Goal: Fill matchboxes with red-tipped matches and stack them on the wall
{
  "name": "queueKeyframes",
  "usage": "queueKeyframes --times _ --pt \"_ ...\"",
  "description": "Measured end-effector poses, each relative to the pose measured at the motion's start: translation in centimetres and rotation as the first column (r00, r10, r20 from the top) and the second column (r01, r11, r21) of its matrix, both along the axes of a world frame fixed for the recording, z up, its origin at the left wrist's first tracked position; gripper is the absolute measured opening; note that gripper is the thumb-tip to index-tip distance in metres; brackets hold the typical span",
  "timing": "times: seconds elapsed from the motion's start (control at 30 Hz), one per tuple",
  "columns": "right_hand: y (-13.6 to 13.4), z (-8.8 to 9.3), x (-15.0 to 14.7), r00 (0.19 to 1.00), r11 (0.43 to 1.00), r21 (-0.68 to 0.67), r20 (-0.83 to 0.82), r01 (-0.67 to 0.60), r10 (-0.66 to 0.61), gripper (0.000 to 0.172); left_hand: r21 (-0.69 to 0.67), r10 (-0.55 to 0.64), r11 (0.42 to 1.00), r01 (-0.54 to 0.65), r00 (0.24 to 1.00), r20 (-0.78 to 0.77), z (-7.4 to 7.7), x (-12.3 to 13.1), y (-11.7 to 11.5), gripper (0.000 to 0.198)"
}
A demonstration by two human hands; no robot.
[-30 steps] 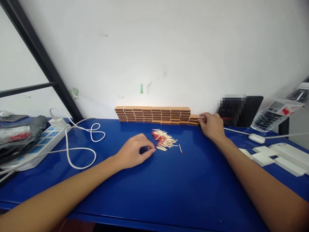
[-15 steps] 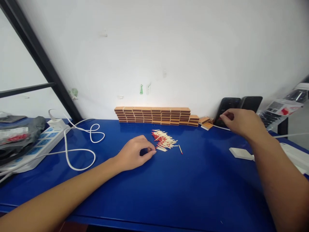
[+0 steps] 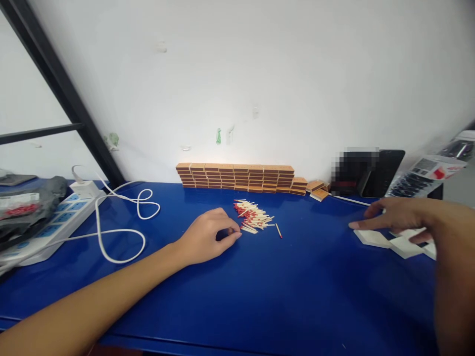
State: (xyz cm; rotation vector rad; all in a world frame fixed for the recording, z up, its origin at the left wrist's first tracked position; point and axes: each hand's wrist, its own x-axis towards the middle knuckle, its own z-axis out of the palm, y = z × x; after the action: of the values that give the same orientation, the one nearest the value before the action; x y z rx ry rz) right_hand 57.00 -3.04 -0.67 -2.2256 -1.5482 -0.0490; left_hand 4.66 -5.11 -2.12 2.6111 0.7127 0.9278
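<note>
My left hand (image 3: pixel 213 235) rests on the blue table at the left edge of a pile of red-headed matches (image 3: pixel 252 216); its thumb and fingertips are closed, and anything between them is hidden. One match (image 3: pixel 278 231) lies apart, to the right of the pile. Over at the right, my right hand (image 3: pixel 401 217) is open, fingers spread, its thumb and fingers at a white tray-like piece (image 3: pixel 372 238). More white pieces (image 3: pixel 406 247) lie beneath and beside that hand, partly hidden by it.
Stacked matchboxes (image 3: pixel 235 178) line the wall, with loose boxes (image 3: pixel 317 190) at their right end. Phones (image 3: pixel 386 173) and a plastic bottle (image 3: pixel 426 173) stand at the right. A power strip (image 3: pixel 63 222) and white cable (image 3: pixel 99 222) occupy the left.
My right hand has moved down and right from in front of the phones to the white pieces, and its fingers have spread. My left hand has barely moved.
</note>
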Motion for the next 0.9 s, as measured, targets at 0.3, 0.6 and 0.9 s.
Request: queueKeyframes --times 0.3,0.6,0.9 --pt "-1.1 2.6 -9.7 0.976 0.802 -0.573 -0.214 -0.169 0.052 0.030 -0.016 -0.007 1.000 0.007 1.000 0.010 -0.2 0.0 -0.2 0.008" --pt "0.3 1.7 -15.0 0.881 0.812 -0.361 -0.064 -0.458 0.468 0.007 -0.002 -0.002 1.000 0.002 1.000 0.010 -0.3 0.0 -0.1 0.009" --pt "-2.1 2.8 -22.8 0.855 0.851 -0.152 0.063 -0.502 0.515 0.017 0.073 0.090 0.993 -0.090 0.996 0.002 0.1 -0.1 -0.3 0.031"
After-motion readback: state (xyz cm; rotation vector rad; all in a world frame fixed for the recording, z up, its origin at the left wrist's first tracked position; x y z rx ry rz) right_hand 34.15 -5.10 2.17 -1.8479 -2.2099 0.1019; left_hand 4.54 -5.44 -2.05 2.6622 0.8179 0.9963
